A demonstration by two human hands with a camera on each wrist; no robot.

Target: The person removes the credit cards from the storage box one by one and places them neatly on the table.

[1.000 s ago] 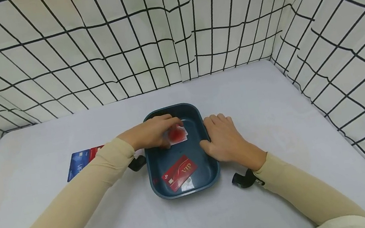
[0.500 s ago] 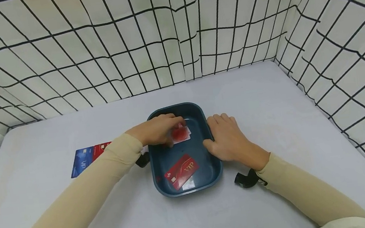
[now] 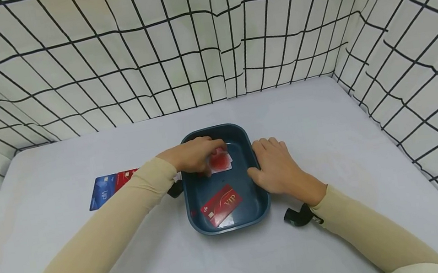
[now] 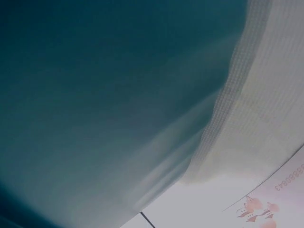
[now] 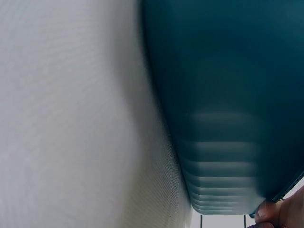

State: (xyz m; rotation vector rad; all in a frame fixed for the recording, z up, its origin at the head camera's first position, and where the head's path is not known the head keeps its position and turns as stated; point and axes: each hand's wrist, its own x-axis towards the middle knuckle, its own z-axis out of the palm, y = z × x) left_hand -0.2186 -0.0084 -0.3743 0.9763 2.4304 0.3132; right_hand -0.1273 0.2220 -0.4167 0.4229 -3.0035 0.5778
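Note:
A dark blue-green tray [image 3: 231, 228] stands on the white-covered table. My left hand [image 3: 198, 154] reaches over its left rim, with curled fingers and thumb at the edges of a small white card [image 3: 220, 161] with a blurred red middle. A second corner shows at that card's right side. My right hand [image 3: 276, 163] grips the tray's right rim, thumb over the inner side. Nearer me inside the tray lies a red VIP card [image 3: 221, 205]. In the right wrist view, fingertips [image 5: 266, 211] show at the rim, beside the tray's outer wall [image 5: 213, 118].
On the table to the left lie a blue VIP card [image 3: 103, 191] and a red card [image 3: 124, 177], partly covered by my left sleeve. The left wrist view shows a pale card with pink flower marks [image 4: 259, 209]. A black wire grid [image 3: 220, 53] bounds the table's back and sides.
The whole scene shifts slightly to the right in the head view. Both hands keep nearly the same places at the tray, and the cards lie as before.

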